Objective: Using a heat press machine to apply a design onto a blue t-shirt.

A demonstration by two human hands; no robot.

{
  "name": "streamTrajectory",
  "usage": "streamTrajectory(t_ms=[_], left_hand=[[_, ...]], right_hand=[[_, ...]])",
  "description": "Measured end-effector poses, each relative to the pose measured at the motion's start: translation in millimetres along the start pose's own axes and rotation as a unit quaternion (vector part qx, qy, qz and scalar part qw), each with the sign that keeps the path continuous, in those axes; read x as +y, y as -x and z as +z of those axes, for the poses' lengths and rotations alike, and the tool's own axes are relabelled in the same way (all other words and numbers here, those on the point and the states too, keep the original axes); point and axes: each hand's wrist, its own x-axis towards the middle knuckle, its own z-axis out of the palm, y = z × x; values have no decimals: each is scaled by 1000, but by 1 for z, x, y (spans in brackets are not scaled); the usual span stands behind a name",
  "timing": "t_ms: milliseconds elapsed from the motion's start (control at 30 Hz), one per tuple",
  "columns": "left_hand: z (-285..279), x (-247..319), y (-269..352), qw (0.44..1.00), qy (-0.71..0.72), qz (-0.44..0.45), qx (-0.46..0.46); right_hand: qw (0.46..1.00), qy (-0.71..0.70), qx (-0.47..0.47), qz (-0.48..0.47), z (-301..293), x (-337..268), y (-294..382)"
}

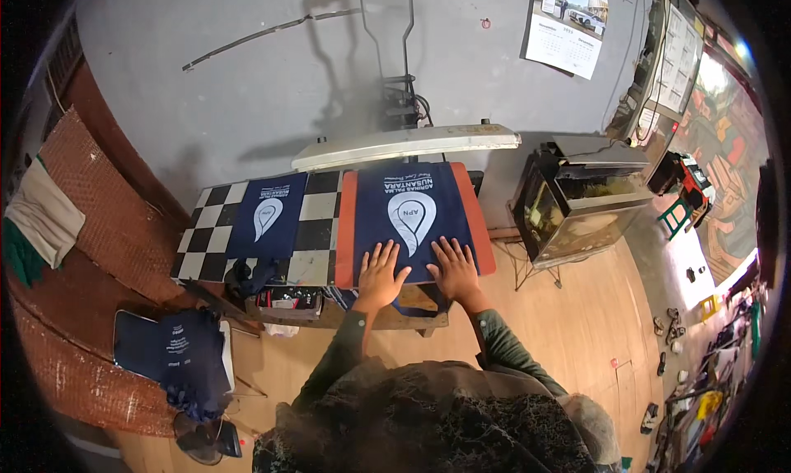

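Observation:
Both palms rest flat on a navy fabric bag (371, 226) printed with a white drop-shaped emblem and lettering. My left hand (380, 275) presses its lower left part, fingers spread. At the lower right lies my right hand (454, 269), fingers also apart; neither hand grips anything. Beneath the bag, an orange-red pad (479, 226) shows along both sides. The bag's handle strap (420, 310) hangs below the front edge. Behind it is the pale, slab-like upper plate (408, 145) of what looks like a heat press. A second navy printed bag (253, 232) lies to the left.
The checkered table (318, 226) carries both bags. Under it, a shelf (364, 315) holds a box (289, 301). Navy bags (191, 349) are piled on a chair at lower left, above a fan (198, 439). A glass aquarium (581, 219) stands right; shoes (673, 324) lie farther right.

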Motion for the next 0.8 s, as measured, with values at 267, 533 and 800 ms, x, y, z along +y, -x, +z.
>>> streamTrajectory(t_ms=[267,533,800], left_hand=[[-9,-41,-4,997,-10,-74,11],[-17,-50,-62,996,-28,-48,66],[16,-46,-107,999,5,-52,10]], right_hand=[[992,11,-64,109,-24,31,3],[990,54,26,125,-1,42,-65],[995,12,-55,87,53,28,-113]])
